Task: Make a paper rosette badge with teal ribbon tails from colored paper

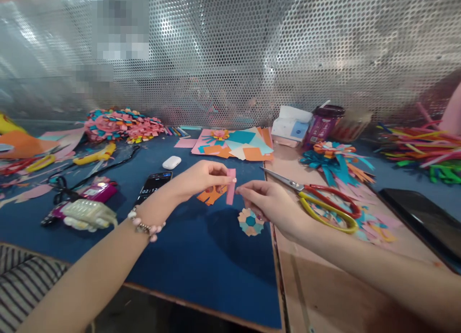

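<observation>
My left hand (212, 175) pinches a pink paper strip (231, 191) upright between thumb and fingers, above the blue tabletop. Just right of the strip, my right hand (268, 203) has its thumb and fingers drawn together. Whether anything small is between them I cannot make out. Below the right hand lies a paper flower (251, 221) with pale peach petals and a teal centre. Orange paper pieces (210, 196) rest behind the strip, partly covered by my left hand. Large scissors (317, 194) with red and yellow handles lie to the right, close to my right forearm.
Coloured paper sheets (245, 142) are stacked at the back, near a heap of paper flowers (120, 124). A lit phone (155, 183), a white earbud case (172, 162) and a glue gun (82, 203) lie left. At right are a purple jar (322, 125) and a dark phone (425, 220).
</observation>
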